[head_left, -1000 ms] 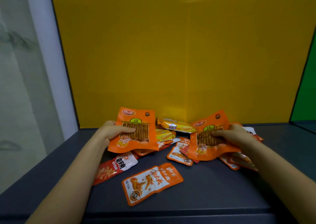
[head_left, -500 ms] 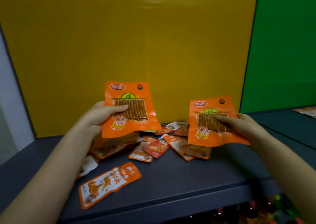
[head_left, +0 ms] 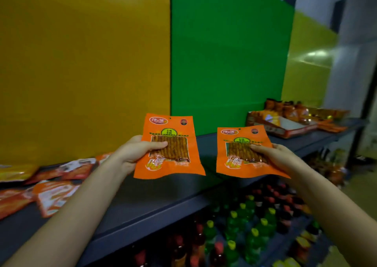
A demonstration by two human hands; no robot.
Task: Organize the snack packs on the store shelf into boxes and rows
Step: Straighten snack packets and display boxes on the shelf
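My left hand (head_left: 133, 154) pinches an orange snack pack (head_left: 170, 146) by its left edge, thumb across the clear window, and holds it upright above the dark shelf (head_left: 155, 201). In my right hand (head_left: 275, 156) is a second, matching orange snack pack (head_left: 242, 152), gripped at its right edge, level with the first and a little to its right. A loose pile of red and orange snack packs (head_left: 51, 185) lies on the shelf at the far left. An open display box (head_left: 283, 126) holding packs stands on the shelf at the far right.
Yellow and green panels (head_left: 224, 52) back the shelf. More orange packs (head_left: 330, 123) lie beyond the box at the right end. A lower shelf carries several bottles (head_left: 244, 226) with yellow, green and red caps.
Both hands have lifted their orange packs off the pile and carried them rightward along the shelf. The view has swung right, so the pile now sits at the left and the box has appeared.
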